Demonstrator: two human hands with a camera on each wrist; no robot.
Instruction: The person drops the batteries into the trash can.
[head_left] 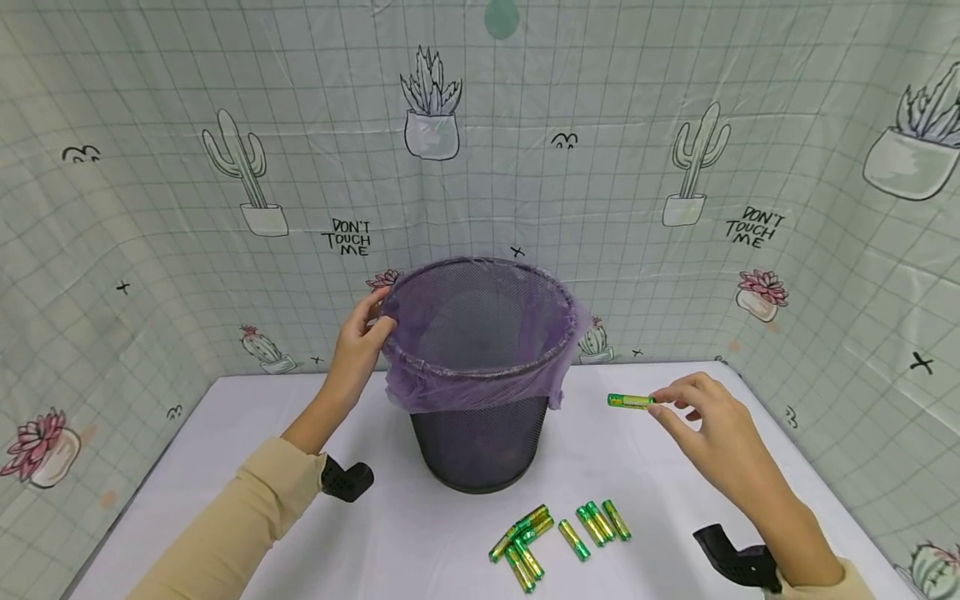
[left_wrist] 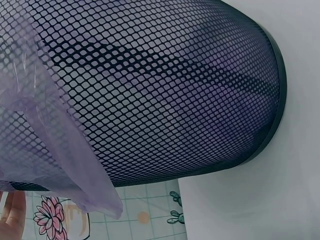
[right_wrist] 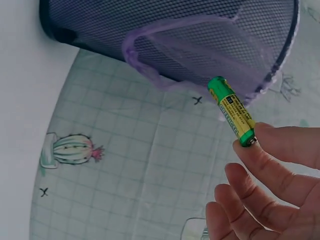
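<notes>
A black mesh wastebasket [head_left: 480, 450], lined with a thin purple bag [head_left: 465, 387] folded over its rim, stands upright on the table. At the left side of the rim my left hand [head_left: 358, 342] holds on, thumb toward me and fingers around the far side; only some fingertips [left_wrist: 12, 215] show in the left wrist view. To the right of the wastebasket, above the table, my right hand [head_left: 708, 425] pinches a green and yellow battery [right_wrist: 232, 111] by one end between thumb and index finger. Its other end points toward the wastebasket.
Several more green batteries [head_left: 573, 540] lie in front of the wastebasket, some crossed in a pile and some side by side. The white table [head_left: 405, 542] is backed by a grid-patterned cloth [head_left: 495, 192] with cactus drawings. Black wrist mounts [head_left: 348, 481] stick out from both forearms.
</notes>
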